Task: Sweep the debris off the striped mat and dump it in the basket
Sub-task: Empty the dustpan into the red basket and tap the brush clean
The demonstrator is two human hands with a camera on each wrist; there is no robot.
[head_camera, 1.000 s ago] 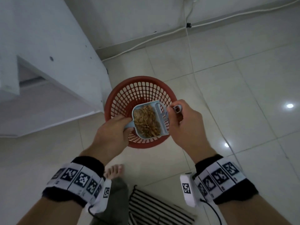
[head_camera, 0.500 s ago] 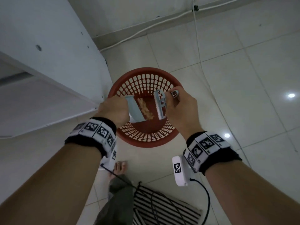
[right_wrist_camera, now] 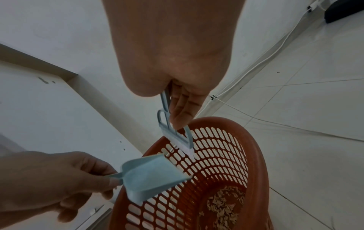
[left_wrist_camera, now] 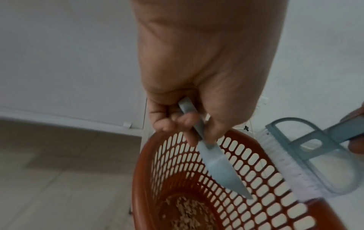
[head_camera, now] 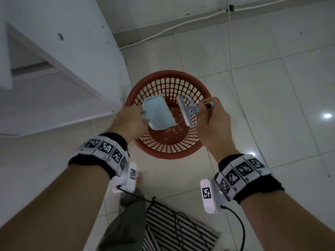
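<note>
Dumped debris (head_camera: 173,124) lies in basket (head_camera: 168,153); left hand (head_camera: 129,122) grips upturned dustpan (head_camera: 158,114), right hand (head_camera: 213,125) the brush (head_camera: 186,111).

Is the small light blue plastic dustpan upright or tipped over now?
Tipped. The left hand holds the light blue plastic dustpan with its underside up over the red plastic basket; tan debris lies on the basket bottom.

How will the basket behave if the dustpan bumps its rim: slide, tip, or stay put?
The basket looks like thin perforated plastic holding only a thin scatter of debris, so probably light. It stands on glossy tile, so a bump would likely slide it. Its rim is wider than its base, so a hard knock might tip it.
</note>
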